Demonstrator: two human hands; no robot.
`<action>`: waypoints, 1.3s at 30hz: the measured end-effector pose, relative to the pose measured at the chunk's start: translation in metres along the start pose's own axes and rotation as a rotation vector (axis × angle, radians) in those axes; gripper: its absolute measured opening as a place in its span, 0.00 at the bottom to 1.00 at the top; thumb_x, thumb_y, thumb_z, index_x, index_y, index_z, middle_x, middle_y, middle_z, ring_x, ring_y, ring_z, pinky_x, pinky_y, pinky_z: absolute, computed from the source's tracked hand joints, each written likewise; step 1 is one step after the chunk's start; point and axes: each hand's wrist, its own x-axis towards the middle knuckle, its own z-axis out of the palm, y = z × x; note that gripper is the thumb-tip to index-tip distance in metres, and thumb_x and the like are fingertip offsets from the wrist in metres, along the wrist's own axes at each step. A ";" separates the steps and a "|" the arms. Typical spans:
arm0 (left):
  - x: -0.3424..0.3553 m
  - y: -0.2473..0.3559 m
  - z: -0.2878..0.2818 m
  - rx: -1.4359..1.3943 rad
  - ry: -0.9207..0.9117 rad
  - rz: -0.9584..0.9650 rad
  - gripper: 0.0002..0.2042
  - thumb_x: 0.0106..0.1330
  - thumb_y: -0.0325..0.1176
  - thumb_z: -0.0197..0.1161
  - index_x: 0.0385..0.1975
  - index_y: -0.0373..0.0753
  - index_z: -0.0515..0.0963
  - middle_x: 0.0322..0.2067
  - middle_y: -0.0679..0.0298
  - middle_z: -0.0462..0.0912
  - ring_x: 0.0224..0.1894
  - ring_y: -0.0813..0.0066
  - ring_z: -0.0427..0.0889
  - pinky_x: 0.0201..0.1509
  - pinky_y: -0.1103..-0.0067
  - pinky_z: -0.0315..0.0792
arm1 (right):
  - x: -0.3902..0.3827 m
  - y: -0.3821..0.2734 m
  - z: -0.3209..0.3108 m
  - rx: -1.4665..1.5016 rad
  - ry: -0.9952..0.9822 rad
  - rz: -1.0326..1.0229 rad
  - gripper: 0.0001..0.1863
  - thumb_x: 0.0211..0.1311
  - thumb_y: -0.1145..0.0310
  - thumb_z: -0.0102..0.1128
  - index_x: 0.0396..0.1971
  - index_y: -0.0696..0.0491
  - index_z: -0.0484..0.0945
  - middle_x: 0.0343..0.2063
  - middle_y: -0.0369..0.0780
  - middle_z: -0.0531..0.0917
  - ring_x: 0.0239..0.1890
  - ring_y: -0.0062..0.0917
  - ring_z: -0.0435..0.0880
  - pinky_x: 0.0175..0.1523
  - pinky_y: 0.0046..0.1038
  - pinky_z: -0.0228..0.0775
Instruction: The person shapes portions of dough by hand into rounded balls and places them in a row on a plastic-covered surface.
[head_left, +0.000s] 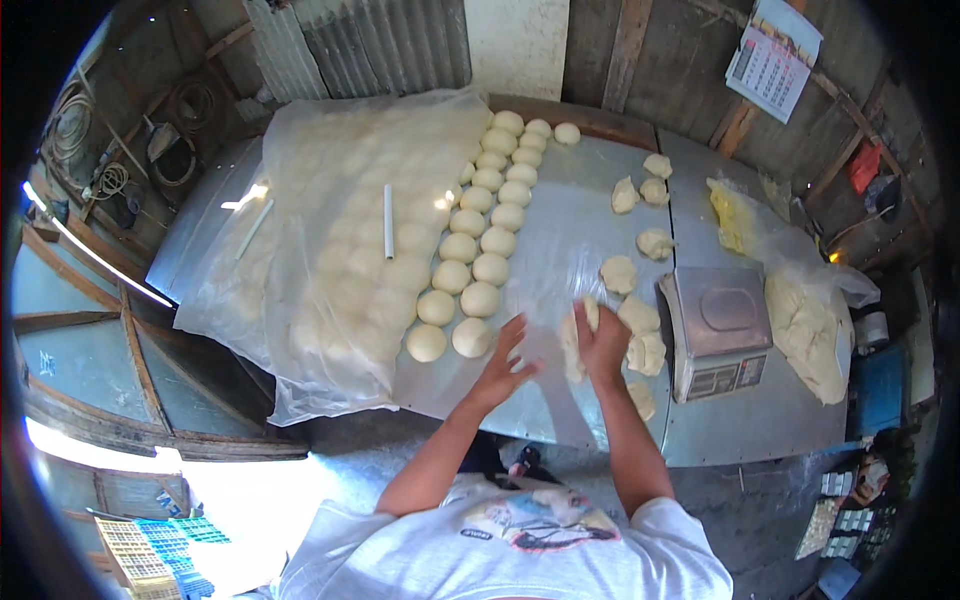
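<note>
Over the metal-topped table (560, 215), my right hand (604, 347) is closed round a lump of dough (591, 314), part of which shows above the fingers. Another pale dough piece (571, 350) lies just left of that hand, partly covered by it. My left hand (500, 375) hovers near the front edge with its fingers spread and nothing in them. Close to its fingertips sits the nearest of many smooth round dough balls (471, 338), lined up in two long rows. Rough, unshaped dough pieces (645, 352) are scattered to the right of my right hand.
A metal scale (722, 312) stands at the right, beside a large dough mass (806, 330) partly under plastic. Clear plastic sheeting (330, 180) covers more dough balls on the left, with a white rod (388, 222) on top. A calendar (772, 65) hangs on the back wall.
</note>
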 end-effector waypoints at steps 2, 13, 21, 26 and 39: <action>-0.013 -0.076 -0.024 -0.476 0.264 -0.419 0.40 0.58 0.40 0.71 0.67 0.36 0.55 0.57 0.59 0.70 0.56 0.65 0.74 0.63 0.68 0.66 | -0.073 0.054 0.025 -0.313 -0.062 -0.041 0.19 0.64 0.55 0.58 0.22 0.56 0.77 0.22 0.48 0.82 0.23 0.41 0.80 0.27 0.38 0.68; 0.040 -0.004 0.060 -0.079 0.453 0.027 0.18 0.72 0.44 0.54 0.44 0.31 0.75 0.34 0.60 0.80 0.37 0.73 0.78 0.43 0.78 0.73 | -0.046 -0.045 0.002 0.523 0.091 0.300 0.24 0.62 0.51 0.62 0.38 0.61 0.80 0.32 0.40 0.84 0.35 0.25 0.82 0.41 0.28 0.71; 0.011 -0.058 0.056 -0.519 0.258 -0.419 0.30 0.70 0.58 0.46 0.64 0.45 0.64 0.51 0.64 0.78 0.57 0.66 0.71 0.65 0.61 0.56 | -0.077 0.056 -0.023 -0.584 -0.074 0.073 0.19 0.56 0.51 0.64 0.25 0.54 0.83 0.32 0.46 0.85 0.33 0.38 0.85 0.35 0.37 0.75; -0.055 -0.165 0.041 -0.089 0.694 -0.526 0.20 0.72 0.48 0.48 0.52 0.37 0.69 0.43 0.53 0.79 0.46 0.61 0.76 0.54 0.64 0.65 | -0.151 0.053 0.047 0.181 -0.511 0.647 0.29 0.58 0.38 0.58 0.27 0.54 0.85 0.27 0.46 0.86 0.33 0.39 0.86 0.40 0.42 0.73; 0.027 -0.068 0.048 -0.468 0.294 -0.479 0.27 0.75 0.53 0.35 0.67 0.43 0.57 0.57 0.57 0.74 0.60 0.63 0.69 0.62 0.63 0.63 | -0.094 0.103 -0.013 -0.523 -0.116 0.134 0.20 0.50 0.47 0.69 0.25 0.51 0.84 0.27 0.42 0.84 0.32 0.36 0.84 0.38 0.38 0.74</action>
